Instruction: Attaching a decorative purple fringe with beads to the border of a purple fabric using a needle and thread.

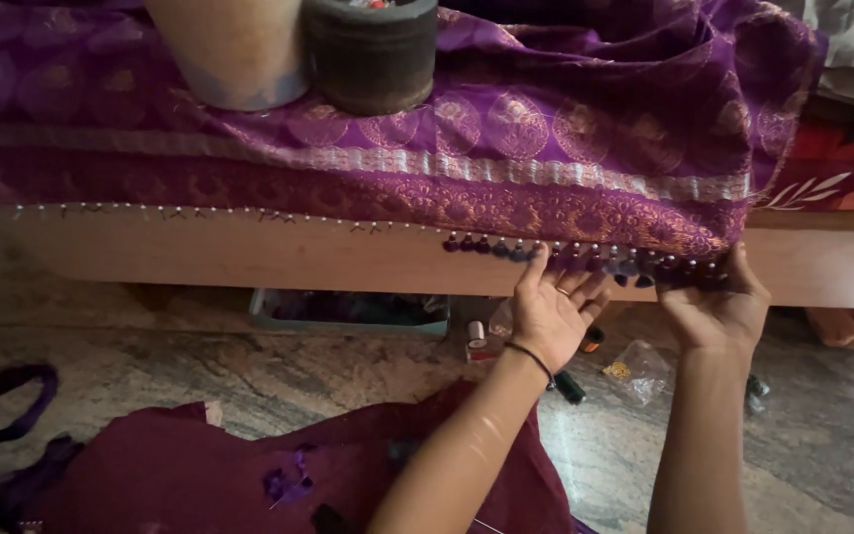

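A purple cloth [506,148] with gold woven roundels and a patterned border hangs over a wooden edge [249,259]. Small dark purple tassels [506,249] with beads line its lower hem. My left hand [551,311], with a dark band at the wrist, reaches up with fingers spread and touches the tassels near the middle of the hem. My right hand [719,302] pinches the hem and tassels at the cloth's right corner.
A tan pot [234,49] and a dark round container [373,54] weigh the cloth down on top. On the stone floor lie thread spools [476,339], a clear plastic bag [640,371], a shallow tray [348,309] under the edge, and maroon fabric [249,475] over my lap.
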